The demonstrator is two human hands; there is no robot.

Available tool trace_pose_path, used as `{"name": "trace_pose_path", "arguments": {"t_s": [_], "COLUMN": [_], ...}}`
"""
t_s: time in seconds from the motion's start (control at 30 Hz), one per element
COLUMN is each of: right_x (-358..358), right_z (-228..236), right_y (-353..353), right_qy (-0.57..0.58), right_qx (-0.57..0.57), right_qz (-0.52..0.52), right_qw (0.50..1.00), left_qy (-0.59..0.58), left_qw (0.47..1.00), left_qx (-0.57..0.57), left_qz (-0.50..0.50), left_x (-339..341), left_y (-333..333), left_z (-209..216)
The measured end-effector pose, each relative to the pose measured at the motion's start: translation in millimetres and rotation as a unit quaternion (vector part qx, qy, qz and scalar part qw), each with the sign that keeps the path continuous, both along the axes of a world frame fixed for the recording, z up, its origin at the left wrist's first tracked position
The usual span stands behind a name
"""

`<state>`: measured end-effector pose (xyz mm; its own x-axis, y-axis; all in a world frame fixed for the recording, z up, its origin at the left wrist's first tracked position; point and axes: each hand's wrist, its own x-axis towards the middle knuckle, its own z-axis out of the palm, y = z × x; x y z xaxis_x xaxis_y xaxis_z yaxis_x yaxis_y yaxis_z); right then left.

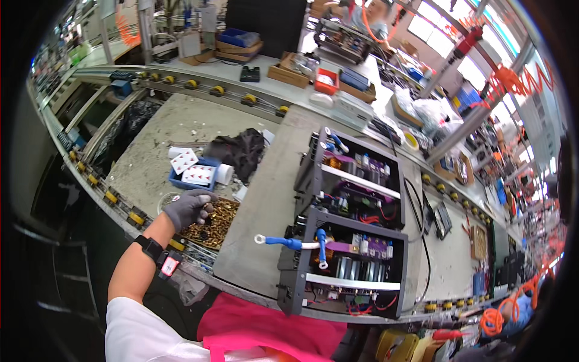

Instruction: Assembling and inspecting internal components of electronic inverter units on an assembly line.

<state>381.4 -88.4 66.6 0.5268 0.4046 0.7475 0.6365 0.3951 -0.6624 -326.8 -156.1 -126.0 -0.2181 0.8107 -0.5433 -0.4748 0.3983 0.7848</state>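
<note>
My left hand point(188, 209), in a grey glove, is over a shallow box of small brass-coloured screws or bolts point(216, 224). Its fingers are curled together at the box's far left edge; whatever they may hold is hidden. Just beyond the hand, a blue bin point(192, 185) carries white cards with red marks point(198, 175). To the right stand two black metal cases, the nearer one point(295, 271) and the farther one point(310, 169), both uncovered and showing circuit boards and wiring. Blue-sleeved cables with ring terminals point(292, 243) stick out of the nearer case. My right hand is out of view.
A black cloth or bag point(238, 151) lies beyond the bin. Yellow rollers point(218, 90) line the work surface. Farther back are a red bin point(326, 81), wooden trays point(288, 73) and a metal post point(461, 130). Black cables point(427, 253) run along the cases' right side.
</note>
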Motion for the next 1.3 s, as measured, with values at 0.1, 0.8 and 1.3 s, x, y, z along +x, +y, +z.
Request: {"name": "trace_pose_path", "arguments": {"t_s": [0.1,0.8,1.3], "right_x": [45.5,177.0,82.6], "right_z": [-40.3,-227.4,-153.8], "right_y": [1.4,84.3,39.1], "right_qy": [0.086,-0.305,0.142], "right_qx": [-0.031,-0.049,0.022], "right_qz": [0.003,-0.419,-0.037], "right_qw": [0.996,0.854,0.989], "left_qy": [-0.066,0.585,0.656], "left_qw": [0.997,0.790,0.705], "left_qx": [0.032,0.052,0.020], "left_qz": [0.010,-0.176,-0.269], "left_x": [0.9,45.5,49.1], "left_y": [-1.8,5.1,8.6], "left_z": [-2.6,4.7,3.4]}}
